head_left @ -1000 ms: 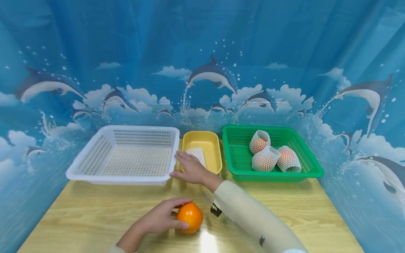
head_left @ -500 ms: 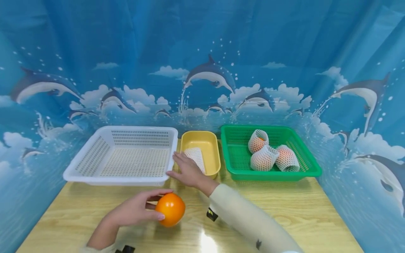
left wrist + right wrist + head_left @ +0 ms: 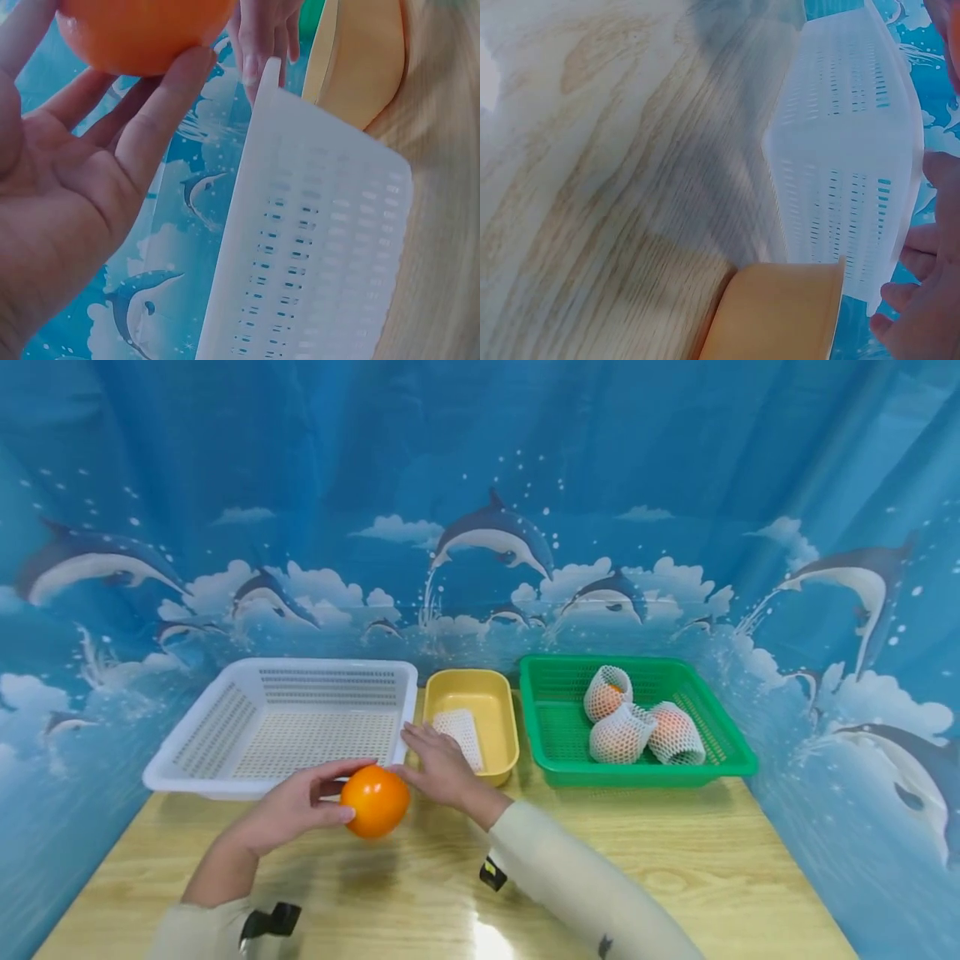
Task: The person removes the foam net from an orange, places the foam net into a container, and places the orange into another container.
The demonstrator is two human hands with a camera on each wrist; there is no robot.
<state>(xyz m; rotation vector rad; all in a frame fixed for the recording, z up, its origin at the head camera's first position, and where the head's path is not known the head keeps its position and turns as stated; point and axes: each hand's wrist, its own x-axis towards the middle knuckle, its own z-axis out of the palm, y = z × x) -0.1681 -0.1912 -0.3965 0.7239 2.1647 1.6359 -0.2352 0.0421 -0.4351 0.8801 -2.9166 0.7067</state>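
Observation:
My left hand holds an orange between thumb and fingers. The fruit is raised over the table, near the front right corner of the white basket. From the left wrist view, the fingertips of the left hand press against the underside of the orange. My right hand reaches forward with its fingers fairly straight, resting at the right rim of the white basket. In the right wrist view, several fingertips of the right hand lie along the rim of the white basket.
A yellow tray with white foam netting stands between the baskets. To the right is a green basket holding several net-wrapped fruits. A dolphin-print curtain surrounds the wooden table at the back and sides.
My left hand has lifted the orange off the table and carried it left and forward toward the white basket. The right hand has stayed at the basket's rim.

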